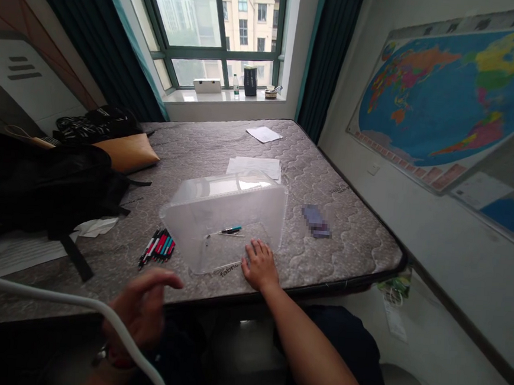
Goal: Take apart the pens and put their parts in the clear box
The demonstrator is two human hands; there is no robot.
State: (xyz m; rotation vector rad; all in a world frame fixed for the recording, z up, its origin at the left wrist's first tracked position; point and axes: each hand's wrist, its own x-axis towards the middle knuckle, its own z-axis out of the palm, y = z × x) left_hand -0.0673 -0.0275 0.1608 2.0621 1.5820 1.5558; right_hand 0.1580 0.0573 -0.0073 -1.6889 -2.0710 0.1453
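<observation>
A translucent plastic box [183,228] lies on its side on the quilted grey mattress [341,252], near the front edge, its open face toward the person. Within its outline are a teal-and-black pen [231,229], a thin white stick [232,235] beside it, and a small dark item [207,240] too small to identify. The right hand [260,265] rests at the box's lower right front, fingers spread and holding nothing. The left hand [145,308], somewhat blurred, is raised off the mattress's front edge, forefinger hooked and apart from the thumb, with nothing visible in its grasp.

Just left of the box lies a row of black, white, red and teal pens [158,247]. Paper sheets [241,164] lie behind it; a pixelated item [316,221] is to its right. Farther left are a black backpack [40,175], its contents hidden, and a tan pouch [129,151]. On the windowsill [220,97], a small round container [271,93] has something sticking out, beside a black bag [250,81], a bottle [235,87] and a white box [207,86].
</observation>
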